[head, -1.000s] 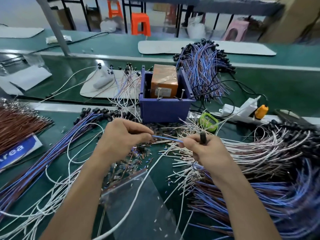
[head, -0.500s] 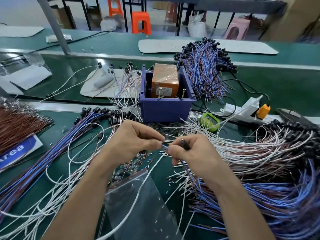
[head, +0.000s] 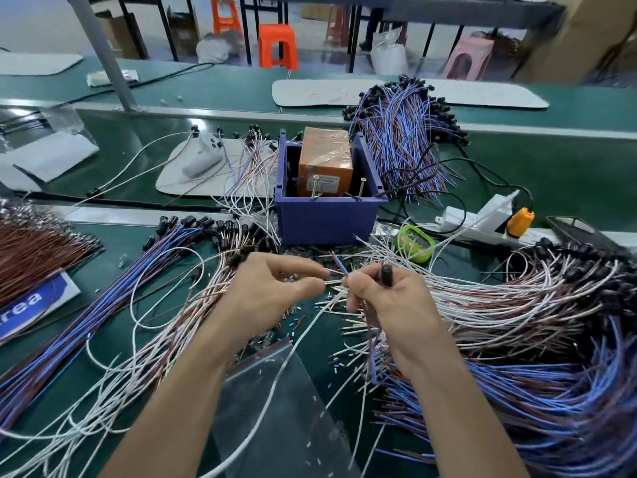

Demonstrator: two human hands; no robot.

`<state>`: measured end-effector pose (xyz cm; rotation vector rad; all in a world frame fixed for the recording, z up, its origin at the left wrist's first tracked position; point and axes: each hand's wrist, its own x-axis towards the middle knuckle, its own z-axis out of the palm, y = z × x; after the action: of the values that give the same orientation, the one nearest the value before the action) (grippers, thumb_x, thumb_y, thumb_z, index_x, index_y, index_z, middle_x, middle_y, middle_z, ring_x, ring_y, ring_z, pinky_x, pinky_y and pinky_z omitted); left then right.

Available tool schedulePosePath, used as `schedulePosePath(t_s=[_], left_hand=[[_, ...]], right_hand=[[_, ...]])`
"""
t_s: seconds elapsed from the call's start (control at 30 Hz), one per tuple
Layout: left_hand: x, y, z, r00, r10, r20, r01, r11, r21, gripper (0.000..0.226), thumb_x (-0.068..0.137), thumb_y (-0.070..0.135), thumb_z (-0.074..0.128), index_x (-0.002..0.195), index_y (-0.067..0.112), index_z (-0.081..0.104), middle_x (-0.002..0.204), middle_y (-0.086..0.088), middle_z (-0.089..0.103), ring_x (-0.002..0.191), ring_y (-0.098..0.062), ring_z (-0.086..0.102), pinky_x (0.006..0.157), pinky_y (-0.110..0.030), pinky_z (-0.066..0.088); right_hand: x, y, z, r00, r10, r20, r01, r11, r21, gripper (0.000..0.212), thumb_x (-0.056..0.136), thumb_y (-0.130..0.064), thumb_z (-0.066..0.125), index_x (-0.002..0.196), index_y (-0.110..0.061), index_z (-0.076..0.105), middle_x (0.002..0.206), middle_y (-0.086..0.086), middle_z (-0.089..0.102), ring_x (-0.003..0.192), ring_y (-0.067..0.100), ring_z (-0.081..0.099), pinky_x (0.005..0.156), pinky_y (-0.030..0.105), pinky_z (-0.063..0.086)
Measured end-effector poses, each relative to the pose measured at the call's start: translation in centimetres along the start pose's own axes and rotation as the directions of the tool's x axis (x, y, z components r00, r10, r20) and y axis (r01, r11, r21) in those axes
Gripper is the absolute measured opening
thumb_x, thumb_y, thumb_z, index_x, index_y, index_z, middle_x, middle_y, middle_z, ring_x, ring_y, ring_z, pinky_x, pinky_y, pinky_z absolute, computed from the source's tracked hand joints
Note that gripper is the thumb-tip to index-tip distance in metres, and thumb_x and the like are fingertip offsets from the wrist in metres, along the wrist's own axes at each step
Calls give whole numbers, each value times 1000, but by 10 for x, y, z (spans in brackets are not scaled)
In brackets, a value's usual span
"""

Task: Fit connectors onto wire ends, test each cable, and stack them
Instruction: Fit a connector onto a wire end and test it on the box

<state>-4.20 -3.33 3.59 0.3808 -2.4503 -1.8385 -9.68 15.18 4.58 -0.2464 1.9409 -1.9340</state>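
Note:
My right hand [head: 382,298] pinches a blue wire [head: 341,267] near its end, and a black connector [head: 386,274] sticks up between its fingers. The wire end points up and left between both hands. My left hand [head: 272,288] is just left of it, with thumb and forefinger pinched together at a small piece by the wire tip; the piece is too small to make out. Loose small connectors [head: 293,322] lie on the green mat under the hands. White wires [head: 482,298] and blue and brown wires [head: 551,401] fan out at the right.
A blue box [head: 327,219] holding an orange tester [head: 325,163] stands behind the hands. Finished bundles with black plugs lie at back right [head: 400,132] and left [head: 113,288]. A clear plastic bag [head: 275,408] lies between my forearms. A green timer [head: 415,241] and white power strip [head: 482,219] sit at right.
My hands have drawn closer together. The blue wire, earlier lying level between them, now has only a short end poking up between the fingertips.

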Motion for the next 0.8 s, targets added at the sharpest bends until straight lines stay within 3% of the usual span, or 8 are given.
schedulePosePath(t_s=[0.07,0.2,0.27,0.33,0.43,0.5,0.67,0.8], left_hand=[[-4,9,21,998,40,44,-31,985,-172,16,78,30,77,90,22,84,84,-3,80,83,-12,71,86,-31,58],[-5,14,42,998,17,-66,-45,890,-454,10,87,4,76,90,9,83,71,-8,75,69,-17,68,75,-26,57],[-4,16,45,996,-27,-89,-23,859,-512,9,83,7,77,90,5,82,73,-11,75,66,-19,67,71,-27,55],[-2,19,45,988,-90,-124,3,820,-572,15,73,18,79,83,7,82,76,-13,76,66,-19,67,67,-28,56],[3,19,44,970,-121,-212,-9,849,-528,10,71,18,82,77,11,81,76,-7,78,67,-12,70,64,-21,56],[4,19,44,965,-114,-237,-16,874,-486,4,78,9,82,76,13,81,76,-6,78,66,-9,71,62,-17,55],[3,16,45,986,-127,-108,70,905,-421,17,84,10,79,73,22,84,79,-7,79,71,-12,73,69,-22,57],[13,18,46,962,-194,-195,79,875,-478,21,89,7,74,70,11,81,75,-12,77,64,-18,71,64,-26,59]], right_hand=[[1,0,6,1000,-17,1,17,1000,11,34,95,-6,66,64,-18,75,57,3,66,49,4,56,51,8,41],[3,-2,6,1000,22,-23,-21,998,62,26,93,-19,70,69,-22,80,58,6,67,52,14,55,48,16,38],[1,-4,5,997,74,12,-75,991,111,17,84,-33,72,73,-24,81,60,8,68,52,21,46,47,24,31],[-1,-2,3,995,92,38,-97,982,161,15,78,-32,74,73,-19,79,62,8,69,46,16,47,47,22,31],[-3,2,1,996,70,55,-78,985,156,15,85,-6,76,72,-14,77,62,9,68,41,7,39,43,20,30],[-4,3,1,998,58,19,-60,985,164,19,85,4,74,73,-11,77,63,11,68,41,5,47,43,16,36],[0,4,4,999,8,-49,2,978,208,26,82,7,75,64,-12,77,64,10,70,46,4,58,46,10,40],[6,10,9,987,17,-159,16,979,203,32,86,6,72,61,-14,77,63,9,71,38,-1,50,43,7,37]])
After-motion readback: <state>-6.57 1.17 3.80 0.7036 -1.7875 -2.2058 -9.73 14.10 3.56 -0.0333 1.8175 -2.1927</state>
